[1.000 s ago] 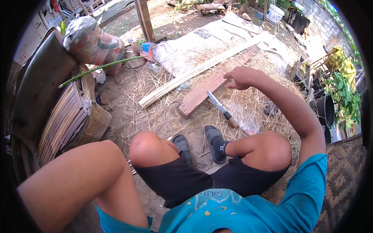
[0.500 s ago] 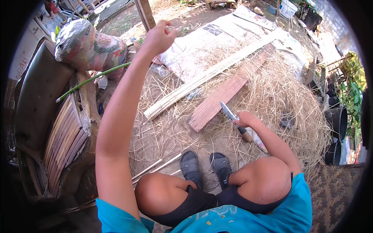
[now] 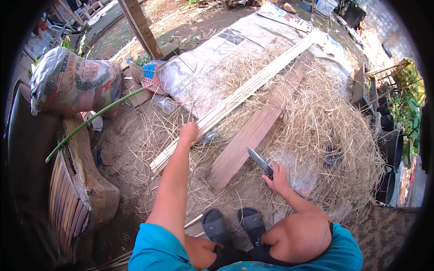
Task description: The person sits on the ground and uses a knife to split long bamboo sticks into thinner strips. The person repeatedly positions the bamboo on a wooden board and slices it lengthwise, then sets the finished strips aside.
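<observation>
- Left hand (image 3: 189, 132) curled at the near part of the pale strip bundle (image 3: 253, 86); fingertips turned from my camera, so I cannot tell whether they clamp it or only rest there.
- Right hand (image 3: 276, 178) wrapped on the knife (image 3: 260, 161) at its dark handle. Blade points forward and left, tip at the right edge of the brown board (image 3: 246, 143); contact with the wood unclear to me.
- Bundle lies slantwise, left of the board and roughly alongside it; far end over the spread sheet (image 3: 217, 56). Dry shavings (image 3: 339, 115) heaped right of the board.
- Strips look light and dry, springy lengthwise, apt to splay or splinter. I'd grip round the bundle's whole width, near mid-length for balance.
- Knife: stiff, I judge, and sharp enough to respect. Handle only, fingers clear of the edge.
- Board: likely the heaviest, rigid. I'd take both long edges.
</observation>
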Demonstrator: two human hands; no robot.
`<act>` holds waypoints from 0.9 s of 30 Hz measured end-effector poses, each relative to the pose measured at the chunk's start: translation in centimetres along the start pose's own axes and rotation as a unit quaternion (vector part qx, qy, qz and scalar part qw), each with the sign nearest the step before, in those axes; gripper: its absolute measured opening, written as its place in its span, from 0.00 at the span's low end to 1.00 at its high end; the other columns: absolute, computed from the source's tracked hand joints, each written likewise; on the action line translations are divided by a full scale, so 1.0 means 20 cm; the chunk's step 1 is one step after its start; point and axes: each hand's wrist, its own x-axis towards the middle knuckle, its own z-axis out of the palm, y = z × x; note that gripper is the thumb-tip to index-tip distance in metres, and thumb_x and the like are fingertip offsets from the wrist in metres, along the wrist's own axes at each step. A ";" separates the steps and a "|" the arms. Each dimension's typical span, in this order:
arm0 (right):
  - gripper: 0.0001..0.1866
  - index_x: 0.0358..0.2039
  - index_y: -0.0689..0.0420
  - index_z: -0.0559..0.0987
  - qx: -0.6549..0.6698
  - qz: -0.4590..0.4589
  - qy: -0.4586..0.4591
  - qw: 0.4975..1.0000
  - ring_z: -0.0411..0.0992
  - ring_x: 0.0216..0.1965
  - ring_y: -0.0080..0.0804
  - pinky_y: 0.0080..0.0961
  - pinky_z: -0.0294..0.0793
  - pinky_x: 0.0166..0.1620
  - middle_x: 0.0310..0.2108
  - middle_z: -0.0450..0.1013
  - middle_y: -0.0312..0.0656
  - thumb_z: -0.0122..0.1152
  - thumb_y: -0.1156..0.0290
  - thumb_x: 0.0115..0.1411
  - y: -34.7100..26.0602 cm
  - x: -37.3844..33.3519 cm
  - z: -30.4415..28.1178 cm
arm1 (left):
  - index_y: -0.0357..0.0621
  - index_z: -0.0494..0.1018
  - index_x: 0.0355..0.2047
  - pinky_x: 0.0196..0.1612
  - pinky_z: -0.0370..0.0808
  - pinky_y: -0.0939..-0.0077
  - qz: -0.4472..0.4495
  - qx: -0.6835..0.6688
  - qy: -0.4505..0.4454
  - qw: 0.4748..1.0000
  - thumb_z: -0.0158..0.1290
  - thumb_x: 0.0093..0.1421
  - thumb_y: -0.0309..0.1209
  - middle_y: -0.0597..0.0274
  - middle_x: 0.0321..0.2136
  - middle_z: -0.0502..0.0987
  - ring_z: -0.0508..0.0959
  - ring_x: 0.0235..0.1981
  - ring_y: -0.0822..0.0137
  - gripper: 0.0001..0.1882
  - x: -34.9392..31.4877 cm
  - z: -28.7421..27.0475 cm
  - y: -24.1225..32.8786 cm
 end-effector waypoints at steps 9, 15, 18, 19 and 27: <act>0.33 0.61 0.56 0.67 0.026 0.083 -0.089 0.992 0.68 0.52 0.57 0.46 0.70 0.55 0.50 0.65 0.56 0.69 0.57 0.60 0.36 0.17 -0.15 | 0.31 0.69 0.50 0.53 0.76 0.51 0.017 0.121 -0.008 0.992 0.51 0.61 0.26 0.42 0.50 0.73 0.76 0.50 0.38 0.18 0.25 0.34 0.26; 0.33 0.62 0.55 0.67 0.038 0.068 -0.071 0.994 0.69 0.51 0.56 0.46 0.71 0.55 0.49 0.66 0.55 0.68 0.57 0.60 0.53 -0.03 -0.33 | 0.31 0.68 0.50 0.53 0.75 0.47 -0.031 0.070 -0.032 0.997 0.50 0.60 0.27 0.36 0.48 0.76 0.77 0.49 0.37 0.18 0.09 0.35 0.55; 0.32 0.61 0.55 0.67 0.046 0.070 -0.068 0.994 0.69 0.51 0.57 0.46 0.71 0.54 0.49 0.66 0.55 0.67 0.56 0.61 0.56 -0.16 -0.44 | 0.34 0.69 0.48 0.51 0.75 0.47 -0.055 0.034 0.012 0.998 0.53 0.61 0.31 0.35 0.41 0.81 0.81 0.45 0.38 0.18 0.01 0.18 0.69; 0.32 0.60 0.55 0.68 0.047 0.070 -0.064 0.994 0.69 0.51 0.57 0.46 0.71 0.54 0.50 0.66 0.55 0.67 0.55 0.61 0.58 -0.20 -0.49 | 0.35 0.69 0.48 0.50 0.75 0.48 -0.025 0.018 0.028 0.999 0.54 0.61 0.33 0.35 0.40 0.81 0.81 0.44 0.38 0.18 0.00 0.10 0.73; 0.23 0.50 0.59 0.70 0.168 0.159 -0.080 0.970 0.77 0.40 0.56 0.47 0.75 0.45 0.36 0.77 0.55 0.64 0.56 0.63 0.61 -0.36 -0.67 | 0.45 0.77 0.41 0.34 0.72 0.52 0.158 0.040 0.269 0.949 0.55 0.68 0.44 0.48 0.26 0.80 0.80 0.31 0.44 0.15 -0.33 -0.65 1.34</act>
